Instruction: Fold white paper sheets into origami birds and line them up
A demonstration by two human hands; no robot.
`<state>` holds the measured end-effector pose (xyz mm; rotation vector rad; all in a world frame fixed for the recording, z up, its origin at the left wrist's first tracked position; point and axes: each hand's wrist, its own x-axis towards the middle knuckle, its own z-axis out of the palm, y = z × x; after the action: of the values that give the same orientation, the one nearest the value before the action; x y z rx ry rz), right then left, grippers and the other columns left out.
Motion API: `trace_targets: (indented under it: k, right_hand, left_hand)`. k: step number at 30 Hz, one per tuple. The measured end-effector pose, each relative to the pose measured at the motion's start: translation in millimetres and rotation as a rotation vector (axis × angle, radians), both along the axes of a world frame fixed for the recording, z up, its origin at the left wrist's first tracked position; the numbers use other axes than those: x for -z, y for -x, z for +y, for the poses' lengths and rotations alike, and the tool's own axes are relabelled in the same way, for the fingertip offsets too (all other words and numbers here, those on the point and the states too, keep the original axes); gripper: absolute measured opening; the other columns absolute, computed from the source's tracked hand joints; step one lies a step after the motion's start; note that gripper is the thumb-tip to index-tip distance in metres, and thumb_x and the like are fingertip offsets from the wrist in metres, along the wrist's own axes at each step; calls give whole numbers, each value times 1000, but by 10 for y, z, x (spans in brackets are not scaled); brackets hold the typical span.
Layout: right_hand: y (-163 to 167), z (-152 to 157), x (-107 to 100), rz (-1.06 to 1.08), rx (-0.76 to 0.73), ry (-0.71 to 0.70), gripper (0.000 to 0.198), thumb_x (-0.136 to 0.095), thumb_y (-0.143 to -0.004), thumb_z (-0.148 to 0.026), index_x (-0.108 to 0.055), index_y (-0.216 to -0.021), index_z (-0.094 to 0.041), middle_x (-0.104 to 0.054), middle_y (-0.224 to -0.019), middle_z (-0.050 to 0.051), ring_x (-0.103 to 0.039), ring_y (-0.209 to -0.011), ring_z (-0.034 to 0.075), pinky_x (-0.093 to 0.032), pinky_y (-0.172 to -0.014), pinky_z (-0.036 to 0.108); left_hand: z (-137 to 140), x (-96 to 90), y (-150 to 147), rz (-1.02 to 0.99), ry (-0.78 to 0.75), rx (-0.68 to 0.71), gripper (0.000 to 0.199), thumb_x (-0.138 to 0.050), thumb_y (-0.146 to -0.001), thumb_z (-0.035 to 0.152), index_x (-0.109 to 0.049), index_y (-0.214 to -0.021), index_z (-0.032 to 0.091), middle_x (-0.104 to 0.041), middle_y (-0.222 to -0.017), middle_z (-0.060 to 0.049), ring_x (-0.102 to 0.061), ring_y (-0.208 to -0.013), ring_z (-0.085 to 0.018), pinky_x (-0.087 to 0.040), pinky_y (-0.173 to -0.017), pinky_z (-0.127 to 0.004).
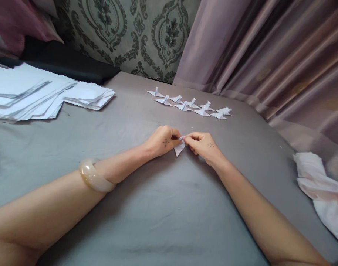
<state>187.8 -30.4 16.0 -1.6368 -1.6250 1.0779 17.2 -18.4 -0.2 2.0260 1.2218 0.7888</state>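
Between my two hands, a small folded piece of white paper (pixel 179 148) is pinched, with one pointed end hanging down toward me. My left hand (pixel 164 141) grips its left side between thumb and fingers. From the right, my right hand (pixel 203 146) pinches the upper part of the same paper. My fingertips hide most of the folds at the top. Beyond my hands, several finished-looking folded paper birds (pixel 183 105) stand in two loose rows on the grey sheet (pixel 146 207).
Stacks of white paper (pixel 27 92) lie at the left, in front of a black cloth (pixel 66 61). A crumpled pale cloth (pixel 318 184) rests at the right edge. Pinkish curtains (pixel 249 48) hang along the right, and a patterned wall (pixel 130 33) stands at the back.
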Motion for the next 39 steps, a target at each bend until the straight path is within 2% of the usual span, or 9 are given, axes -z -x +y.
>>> trace_targets:
  k: [6,11,17,23,28,34,39]
  right_hand:
    - [-38,36,16,176,16,200,29,-72,-69,-41,-59,-64,-16,-43,-55,-5,-32,-46,4,-23,-39,19]
    - [-59,43,-10,271,-4,271,28,-73,-68,-38,-59,-64,-14,-46,-60,-3,-32,-48,4,-18,-38,18]
    - [-41,43,5,208,24,266,17,-68,-69,-29,-59,-64,-16,-39,-52,-5,-29,-46,4,-17,-38,18]
    - [-53,58,-28,162,20,294,18,-68,-66,-29,-58,-61,-16,-45,-54,-3,-32,-44,4,-14,-36,18]
    - [-43,51,-49,180,45,295,16,-69,-65,-27,-59,-64,-15,-36,-49,-7,-27,-42,3,-12,-36,18]
    - [-40,56,-87,209,49,330,17,-70,-65,-26,-59,-64,-14,-49,-60,-3,-32,-41,2,-12,-34,18]
    - [-36,62,-67,188,70,312,16,-70,-64,-25,-59,-64,-14,-44,-55,-5,-32,-41,2,-13,-35,17]
  left_hand:
    - [13,15,4,2,-13,12,21,-59,-80,30,-72,-76,14,-61,-60,0,-47,-57,-10,-34,-55,-21]
    - [11,19,0,2,-22,14,23,-58,-80,31,-71,-74,14,-58,-58,1,-45,-56,-9,-32,-55,-22]
    - [17,18,-8,32,-29,9,22,-58,-80,30,-70,-73,14,-56,-57,2,-44,-56,-9,-32,-55,-22]
    - [19,32,-6,34,-31,23,21,-58,-81,29,-73,-80,15,-64,-65,-1,-50,-60,-11,-34,-57,-22]
    - [33,48,-2,35,-26,35,22,-57,-81,30,-72,-77,14,-62,-63,0,-49,-60,-10,-34,-57,-22]
    - [31,32,-3,69,-40,52,22,-55,-82,29,-72,-79,15,-62,-64,1,-50,-60,-10,-33,-56,-22]
    - [26,27,-8,58,-24,48,23,-55,-82,30,-73,-80,15,-64,-65,0,-52,-61,-11,-34,-57,-22]
